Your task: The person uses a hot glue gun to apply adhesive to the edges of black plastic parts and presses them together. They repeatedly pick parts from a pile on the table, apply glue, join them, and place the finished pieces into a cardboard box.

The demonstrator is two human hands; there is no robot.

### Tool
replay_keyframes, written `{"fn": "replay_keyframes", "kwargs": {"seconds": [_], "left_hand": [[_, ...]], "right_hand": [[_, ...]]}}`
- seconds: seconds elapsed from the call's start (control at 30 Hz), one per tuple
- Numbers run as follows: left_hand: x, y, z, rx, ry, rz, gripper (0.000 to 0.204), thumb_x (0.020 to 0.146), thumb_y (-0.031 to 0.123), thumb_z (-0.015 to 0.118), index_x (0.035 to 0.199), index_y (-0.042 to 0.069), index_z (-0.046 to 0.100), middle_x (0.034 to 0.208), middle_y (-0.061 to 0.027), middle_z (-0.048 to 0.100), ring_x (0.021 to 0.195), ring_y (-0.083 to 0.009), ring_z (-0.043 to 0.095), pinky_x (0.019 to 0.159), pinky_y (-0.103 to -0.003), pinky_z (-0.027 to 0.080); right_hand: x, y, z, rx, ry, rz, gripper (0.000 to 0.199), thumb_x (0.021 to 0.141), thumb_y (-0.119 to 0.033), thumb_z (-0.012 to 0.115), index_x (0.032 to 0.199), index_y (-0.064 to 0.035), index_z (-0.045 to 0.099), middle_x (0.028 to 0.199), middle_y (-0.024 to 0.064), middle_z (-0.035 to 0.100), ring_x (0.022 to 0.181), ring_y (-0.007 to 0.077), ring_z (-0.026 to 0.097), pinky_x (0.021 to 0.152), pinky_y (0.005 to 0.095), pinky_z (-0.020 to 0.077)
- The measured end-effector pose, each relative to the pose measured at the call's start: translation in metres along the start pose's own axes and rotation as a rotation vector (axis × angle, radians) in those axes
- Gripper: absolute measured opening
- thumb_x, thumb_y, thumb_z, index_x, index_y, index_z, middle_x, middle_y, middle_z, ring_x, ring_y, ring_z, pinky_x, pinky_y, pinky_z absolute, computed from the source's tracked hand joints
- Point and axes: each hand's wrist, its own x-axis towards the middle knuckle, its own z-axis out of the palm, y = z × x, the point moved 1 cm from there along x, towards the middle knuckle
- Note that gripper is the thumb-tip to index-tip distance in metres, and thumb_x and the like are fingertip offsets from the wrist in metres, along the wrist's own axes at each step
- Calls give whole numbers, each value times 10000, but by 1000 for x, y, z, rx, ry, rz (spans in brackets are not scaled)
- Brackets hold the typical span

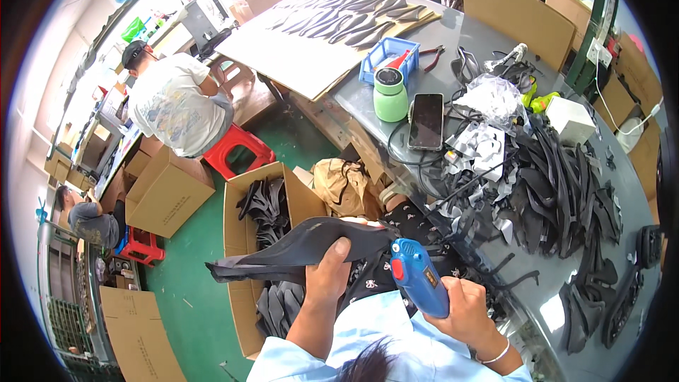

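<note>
My left hand [327,274] grips a long dark grey fabric piece [297,244] by its lower edge, thumb on top, holding it flat over my lap. My right hand [463,308] is closed around a blue glue gun [417,274] with a red trigger, its nozzle pointing up toward the right end of the fabric piece. Just past both hands, a heap of black straps and cut pieces [559,191] lies on the grey table [622,354].
An open cardboard box [240,205] with dark pieces stands at my left on the green floor. A green jug [390,95], a phone [427,120], a blue basket [387,53] and a white box [570,120] sit on the table. Two people sit on red stools at far left.
</note>
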Motion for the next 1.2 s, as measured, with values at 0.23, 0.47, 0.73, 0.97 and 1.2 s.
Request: {"fn": "replay_keyframes", "kwargs": {"seconds": [0.23, 0.47, 0.73, 0.97, 1.2], "left_hand": [[-1, 2, 11, 225, 21, -22, 295, 866, 115, 569, 1109, -50, 540, 1080, -169, 594, 1009, -252, 578, 910, -375, 446], [-2, 0, 11, 54, 75, 115, 296, 860, 76, 601, 1120, -29, 505, 1088, -107, 562, 1002, -166, 542, 911, -301, 418], [-10, -13, 17, -31, 203, 56, 278, 829, 5, 573, 1098, -16, 508, 1044, -101, 581, 959, -158, 560, 900, -299, 424], [-8, -11, 17, 102, 196, -28, 310, 792, 33, 561, 1085, -55, 514, 986, -197, 623, 893, -253, 629, 852, -367, 492], [3, 15, 4, 346, 11, -246, 258, 782, -3, 590, 1038, -37, 592, 937, -75, 643, 864, -129, 594, 800, -269, 466]], "right_hand": [[0, -5, 4, 1, 42, -4, 528, 574, -183, 796, 973, 7, 508, 608, 91, 561, 510, 262, 559, 505, 348, 447], [-4, -4, 5, 34, 23, 26, 523, 616, -208, 812, 963, 16, 491, 708, 131, 584, 560, 288, 600, 518, 364, 476], [1, -12, 6, 147, 49, 42, 488, 620, -182, 785, 967, 7, 497, 631, 111, 577, 546, 277, 603, 534, 360, 483], [1, -11, 6, 134, 27, 44, 512, 629, -215, 810, 958, 10, 489, 678, 123, 587, 555, 280, 610, 520, 347, 485], [-1, -11, 2, 13, -13, 19, 531, 568, -163, 801, 958, 14, 488, 673, 126, 579, 548, 282, 591, 519, 359, 469]]}}
